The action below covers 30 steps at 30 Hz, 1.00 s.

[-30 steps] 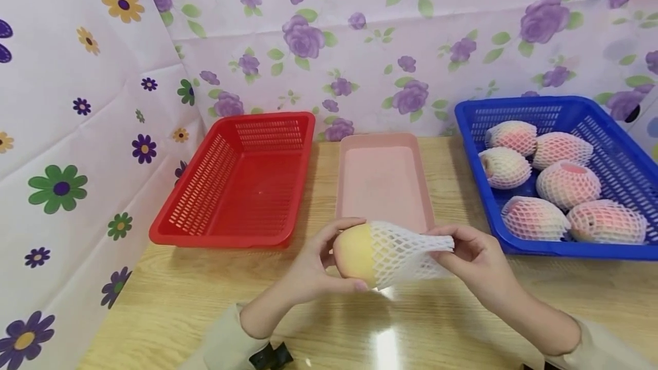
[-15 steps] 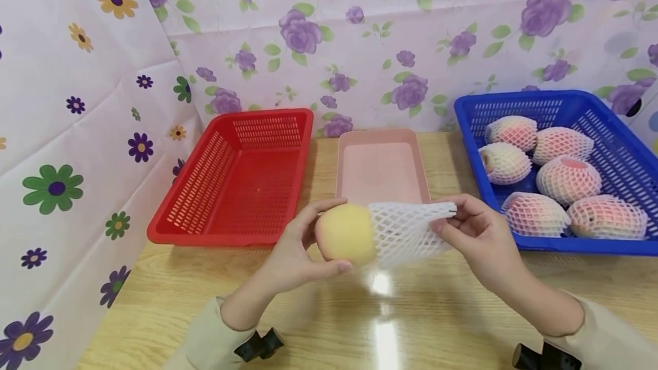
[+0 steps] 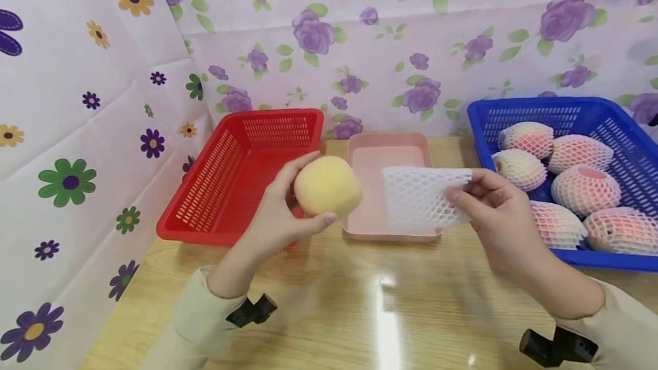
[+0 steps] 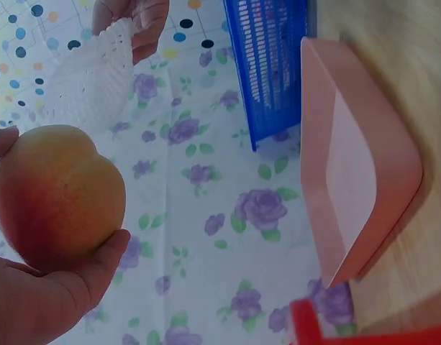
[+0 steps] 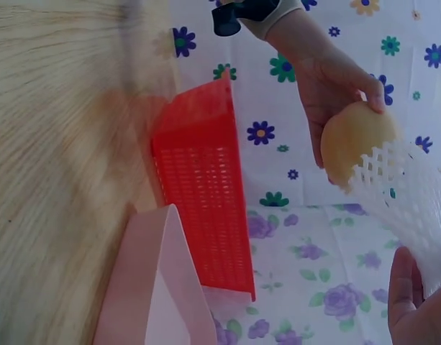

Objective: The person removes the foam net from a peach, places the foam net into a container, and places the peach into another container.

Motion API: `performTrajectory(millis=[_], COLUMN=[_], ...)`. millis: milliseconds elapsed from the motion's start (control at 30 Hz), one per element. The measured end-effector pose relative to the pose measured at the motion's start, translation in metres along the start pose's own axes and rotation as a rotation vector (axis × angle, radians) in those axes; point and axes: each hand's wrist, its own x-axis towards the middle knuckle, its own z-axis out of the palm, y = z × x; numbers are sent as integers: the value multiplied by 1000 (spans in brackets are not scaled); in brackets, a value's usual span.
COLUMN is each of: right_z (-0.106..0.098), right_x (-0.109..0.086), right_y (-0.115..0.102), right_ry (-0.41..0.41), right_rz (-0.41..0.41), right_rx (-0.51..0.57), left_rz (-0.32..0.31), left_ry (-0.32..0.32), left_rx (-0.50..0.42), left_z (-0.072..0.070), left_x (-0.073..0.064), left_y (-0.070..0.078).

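My left hand [image 3: 277, 210] grips a bare yellow peach [image 3: 329, 187] between thumb and fingers, in the air above the table near the red basket's front right corner. In the left wrist view the peach [image 4: 62, 198] shows a red blush and a crease. My right hand [image 3: 506, 216] pinches one end of a white foam net sleeve [image 3: 424, 198], which hangs out to the left over the pink tray [image 3: 396, 237]. A gap separates the sleeve from the peach in the head view.
A red basket [image 3: 236, 238] stands on the left. The blue basket [image 3: 565, 101] on the right holds several peaches [image 3: 586, 187] in foam nets. Flowered cloth [image 3: 370, 61] closes off the back and left sides of the wooden table [image 3: 339, 313].
The sleeve has come off the peach. My left hand has moved left and up with the peach, while the right hand has moved right and up with the sleeve.
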Motion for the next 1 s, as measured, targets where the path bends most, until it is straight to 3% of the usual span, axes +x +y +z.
performTrajectory(millis=[233,500,600,833,1000], right_z=[5,12,15,22,22], right_x=[21,50,61,88,106], right_y=[-6,-10,-7,1,11], right_ry=[0,54,86,125,216], right_rz=[18,72,100,180,223], right_rx=[8,-61,-97,-66,-137], left_rz=[4,-28,-34,-24,-99], left_ry=[106,208,246,323,371], left_rx=[61,-25,-16,-6,-44], left_z=[-21,-39,-49,-72,-85], left_x=[23,49,59,81,99], left_y=[6,9,8,0,-12])
